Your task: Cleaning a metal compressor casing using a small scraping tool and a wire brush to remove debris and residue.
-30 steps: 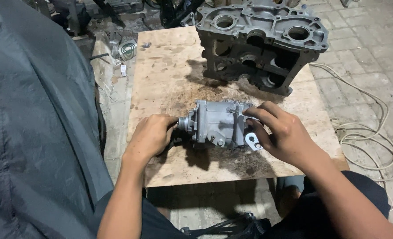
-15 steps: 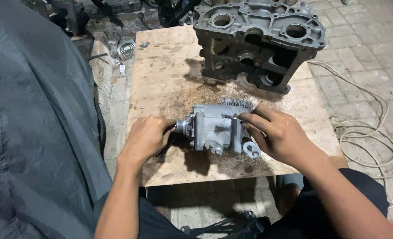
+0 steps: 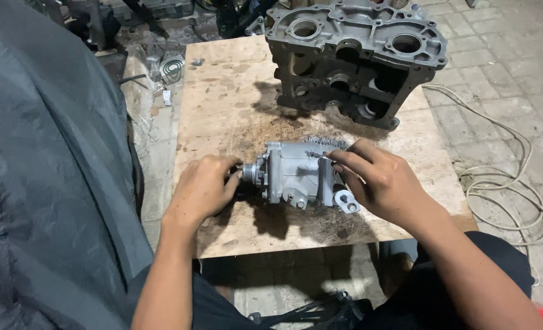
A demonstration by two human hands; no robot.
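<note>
A stained wooden table (image 3: 222,104) stood on paving. The pump (image 3: 296,174), lying crosswise, was grasped in both grips: left hand (image 3: 204,189) at its shaft end, right hand (image 3: 381,183) opposite.

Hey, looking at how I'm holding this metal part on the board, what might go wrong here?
The small grey housing sits near the front edge of the wooden board; only your left hand and right hand steady it, so it might slide off. The board looks oily, which could loosen your grip. The pale cable coiled on the floor could be a trip hazard.
</note>
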